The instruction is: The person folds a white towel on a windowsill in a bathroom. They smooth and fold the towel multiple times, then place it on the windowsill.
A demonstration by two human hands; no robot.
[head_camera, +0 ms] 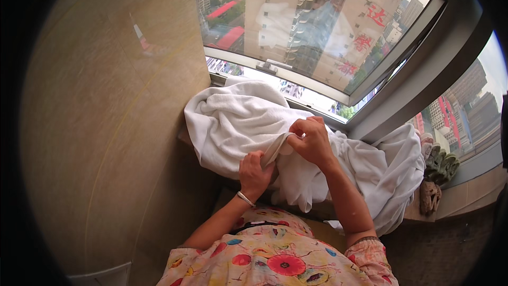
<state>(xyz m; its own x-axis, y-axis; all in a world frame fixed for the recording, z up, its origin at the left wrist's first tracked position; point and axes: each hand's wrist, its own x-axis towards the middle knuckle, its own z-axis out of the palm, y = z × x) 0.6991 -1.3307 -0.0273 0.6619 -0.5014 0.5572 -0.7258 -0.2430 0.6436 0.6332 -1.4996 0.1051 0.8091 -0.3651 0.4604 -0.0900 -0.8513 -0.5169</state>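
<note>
A heap of white cloth, towel-like (234, 115), lies bunched on a ledge below the window. My left hand (254, 172), with a bracelet at the wrist, grips a folded edge of it near the body side. Just up and to the right, my right hand (311, 139) pinches the same edge between thumb and fingers, and a short taut strip of hem runs between the two hands. More white cloth (389, 167) lies crumpled to the right and hangs over the ledge's front. The fingertips of my left hand are partly hidden by the fabric.
Ahead, a tilted window (309, 31) stands ajar above its frame, with tall buildings outside. A tiled wall (119, 107) rises on the left. Several green and pink shoe-like items (440, 163) and a brown rough object (430, 198) sit at the right end of the ledge (464, 192).
</note>
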